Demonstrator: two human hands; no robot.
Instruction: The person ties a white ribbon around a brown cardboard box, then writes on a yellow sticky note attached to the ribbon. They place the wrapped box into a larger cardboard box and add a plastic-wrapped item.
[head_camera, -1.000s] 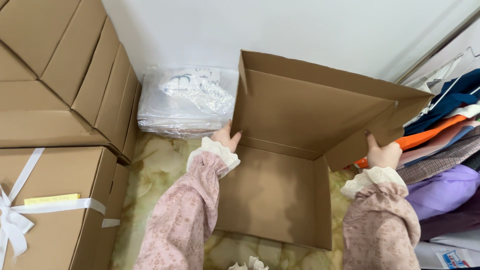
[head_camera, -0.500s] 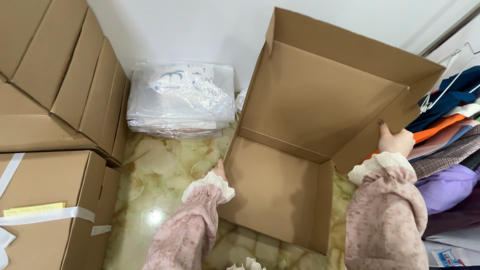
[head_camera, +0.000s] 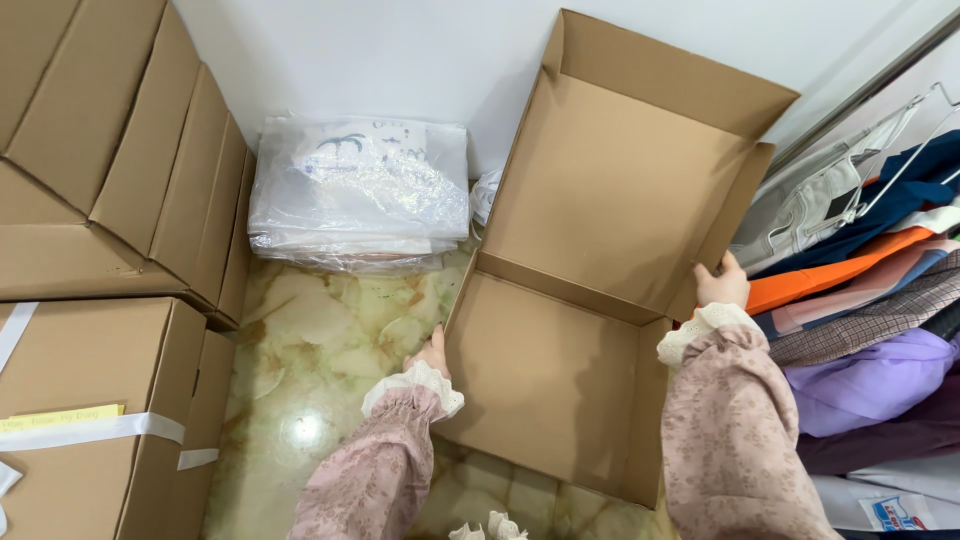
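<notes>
Brown cardboard box (head_camera: 600, 260), pink floral sleeves (head_camera: 730, 430).

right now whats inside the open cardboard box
Nothing: the open cardboard box shows only bare brown panels. The right hand and left hand grip its sides, hiding small patches.

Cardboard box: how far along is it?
Done: cardboard box is unfolded, open and standing on the floor, nothing inside. In hand: left hand on its left edge, right hand on its right wall. Left: filling and closing; flaps remain open.
</notes>
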